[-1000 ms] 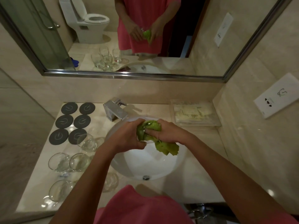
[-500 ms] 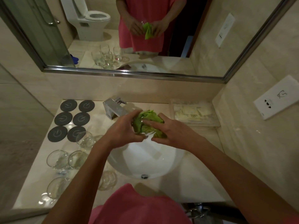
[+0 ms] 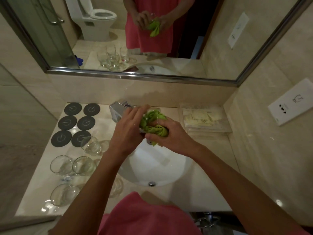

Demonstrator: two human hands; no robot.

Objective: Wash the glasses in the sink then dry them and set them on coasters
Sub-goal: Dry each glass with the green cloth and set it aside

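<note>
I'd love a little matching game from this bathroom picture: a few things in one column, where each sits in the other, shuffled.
Things:
1. green cloth
2. coasters
3. faucet
4. clear box

Places:
A. behind the sink, at the wall
B. in both hands, above the sink
C. counter, right of the sink
D. counter, far left, in two rows

Pairs: 1-B, 2-D, 3-A, 4-C
</note>
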